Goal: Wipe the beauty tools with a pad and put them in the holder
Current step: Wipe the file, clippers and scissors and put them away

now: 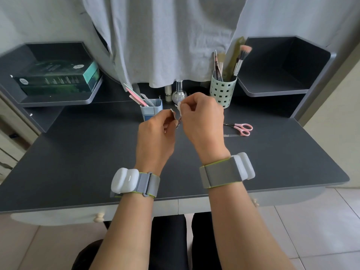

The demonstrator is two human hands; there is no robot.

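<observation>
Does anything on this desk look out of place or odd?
Only mildly: the pink scissors lie loose on the desk, right of both hands, while the other tools stand in the blue holder and green cup. Nothing looks spilled or broken.

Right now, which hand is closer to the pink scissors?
Right. The right hand is just left of the pink scissors; the left hand is farther left, beyond it.
</observation>
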